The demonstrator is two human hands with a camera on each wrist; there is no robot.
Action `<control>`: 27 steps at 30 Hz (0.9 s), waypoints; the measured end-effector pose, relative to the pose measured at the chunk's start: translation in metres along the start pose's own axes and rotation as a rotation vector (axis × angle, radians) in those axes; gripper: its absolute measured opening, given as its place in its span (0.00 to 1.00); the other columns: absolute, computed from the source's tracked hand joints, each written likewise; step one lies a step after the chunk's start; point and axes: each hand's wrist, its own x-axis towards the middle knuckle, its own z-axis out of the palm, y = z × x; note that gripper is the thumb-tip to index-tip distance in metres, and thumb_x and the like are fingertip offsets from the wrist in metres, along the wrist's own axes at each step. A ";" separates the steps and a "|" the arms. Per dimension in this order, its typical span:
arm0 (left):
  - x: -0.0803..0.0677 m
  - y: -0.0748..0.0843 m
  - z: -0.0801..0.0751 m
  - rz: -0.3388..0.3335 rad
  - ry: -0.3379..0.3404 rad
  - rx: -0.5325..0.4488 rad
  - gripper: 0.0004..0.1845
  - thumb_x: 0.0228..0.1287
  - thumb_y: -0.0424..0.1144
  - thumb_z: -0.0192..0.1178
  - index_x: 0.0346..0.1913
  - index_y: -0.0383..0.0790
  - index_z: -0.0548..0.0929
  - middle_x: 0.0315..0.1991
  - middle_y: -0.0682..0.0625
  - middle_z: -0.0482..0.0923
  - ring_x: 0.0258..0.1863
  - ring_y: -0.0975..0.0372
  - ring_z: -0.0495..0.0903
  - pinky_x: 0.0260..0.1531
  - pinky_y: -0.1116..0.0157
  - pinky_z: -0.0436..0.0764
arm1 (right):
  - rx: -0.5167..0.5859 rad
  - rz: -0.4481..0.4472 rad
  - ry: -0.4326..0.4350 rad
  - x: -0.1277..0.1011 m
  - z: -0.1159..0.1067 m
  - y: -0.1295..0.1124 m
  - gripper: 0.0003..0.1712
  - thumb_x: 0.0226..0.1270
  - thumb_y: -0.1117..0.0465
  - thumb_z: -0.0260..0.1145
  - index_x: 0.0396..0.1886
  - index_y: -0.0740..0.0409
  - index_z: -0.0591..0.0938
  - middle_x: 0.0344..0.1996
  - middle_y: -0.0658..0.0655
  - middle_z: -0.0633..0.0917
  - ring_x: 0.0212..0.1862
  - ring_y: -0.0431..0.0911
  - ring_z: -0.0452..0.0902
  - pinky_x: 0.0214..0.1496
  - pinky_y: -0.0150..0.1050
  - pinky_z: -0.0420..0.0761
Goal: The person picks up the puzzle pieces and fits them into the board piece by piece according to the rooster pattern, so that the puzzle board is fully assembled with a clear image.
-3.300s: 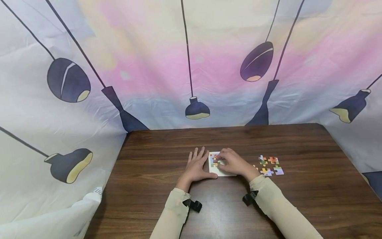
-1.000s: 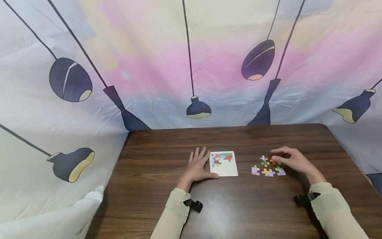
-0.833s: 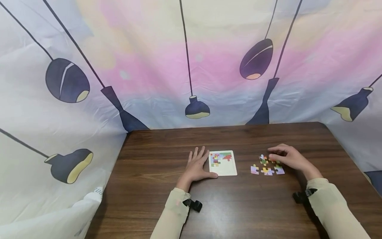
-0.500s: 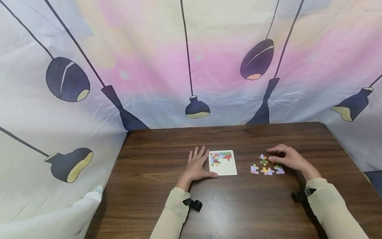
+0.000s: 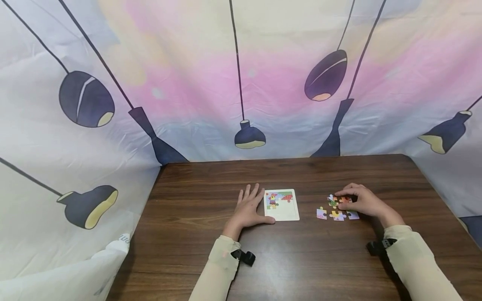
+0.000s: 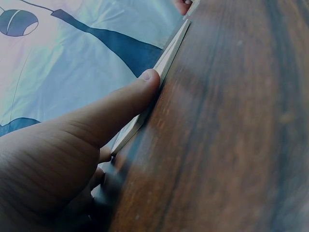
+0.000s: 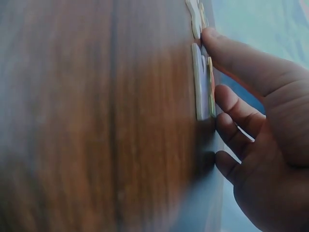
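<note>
Brown table (image 5: pixel 301 259) | lamp-print backdrop (image 5: pixel 203 75) behind | right grip (image 5: pixel 364 202) part-hiding lilac piece (image 5: pixel 353 215)

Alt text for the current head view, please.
A person's left hand rests at the edge of a partly filled puzzle board; the right hand is at loose jigsaw pieces on a wooden table. Behind hangs printed fabric.

Short run of dark characters (image 5: pixel 124 238) on the white cloth (image 5: pixel 64 276), at the fold beside the left edge of the table (image 5: pixel 301 267); tilted, too small to read. Fainter mark (image 5: pixel 102 286) nearer the wearer, along the same edge, illegible. No other lettering made out.
</note>
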 end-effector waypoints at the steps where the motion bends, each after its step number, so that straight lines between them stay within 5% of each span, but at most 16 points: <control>1: 0.000 0.000 0.000 0.001 -0.001 -0.002 0.64 0.55 0.67 0.77 0.86 0.43 0.54 0.87 0.44 0.40 0.85 0.47 0.31 0.81 0.43 0.32 | -0.005 0.009 -0.003 0.000 0.000 -0.001 0.22 0.63 0.59 0.81 0.55 0.61 0.90 0.47 0.56 0.82 0.52 0.56 0.73 0.49 0.51 0.75; 15: 0.000 0.003 -0.001 -0.003 -0.008 0.000 0.64 0.55 0.65 0.77 0.86 0.43 0.54 0.87 0.44 0.40 0.85 0.46 0.31 0.81 0.43 0.33 | -0.125 0.057 -0.020 0.000 0.004 -0.013 0.21 0.66 0.55 0.79 0.55 0.58 0.90 0.46 0.54 0.83 0.46 0.50 0.71 0.45 0.49 0.64; 27: 0.000 0.002 0.000 -0.005 -0.001 -0.003 0.64 0.54 0.66 0.77 0.86 0.43 0.54 0.87 0.44 0.41 0.85 0.47 0.31 0.81 0.43 0.33 | -0.251 -0.004 -0.014 0.005 0.010 -0.022 0.15 0.70 0.62 0.75 0.53 0.63 0.89 0.44 0.55 0.84 0.44 0.51 0.77 0.44 0.53 0.75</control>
